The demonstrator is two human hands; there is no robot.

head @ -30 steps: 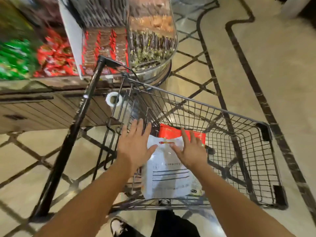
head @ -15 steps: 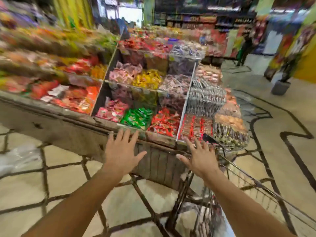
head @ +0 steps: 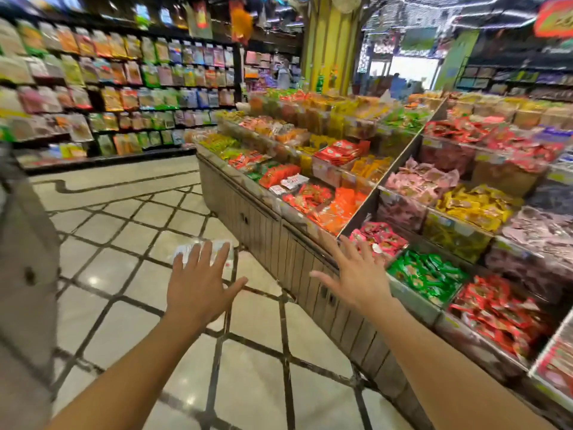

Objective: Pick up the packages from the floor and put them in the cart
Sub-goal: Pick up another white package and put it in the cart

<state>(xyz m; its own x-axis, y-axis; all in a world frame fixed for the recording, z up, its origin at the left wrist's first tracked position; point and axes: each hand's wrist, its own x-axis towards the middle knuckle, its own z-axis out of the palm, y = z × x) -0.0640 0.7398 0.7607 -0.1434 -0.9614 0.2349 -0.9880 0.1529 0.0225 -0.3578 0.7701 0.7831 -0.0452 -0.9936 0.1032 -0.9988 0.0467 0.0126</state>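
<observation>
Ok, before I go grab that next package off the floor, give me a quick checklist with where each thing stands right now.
1. Package located: ok. A white package lies on the tiled floor, partly hidden behind the left hand.
2. Left hand free: ok, open and empty.
3. Right hand free: ok, open and empty.
4. Floor path to it clear: ok.
5. Clearance from the display counter: ok, the package lies apart from it.
6. Cart position: cannot tell, not in view.

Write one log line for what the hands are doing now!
left hand: open, empty | right hand: open, empty | package: on floor ahead | cart: not visible
</observation>
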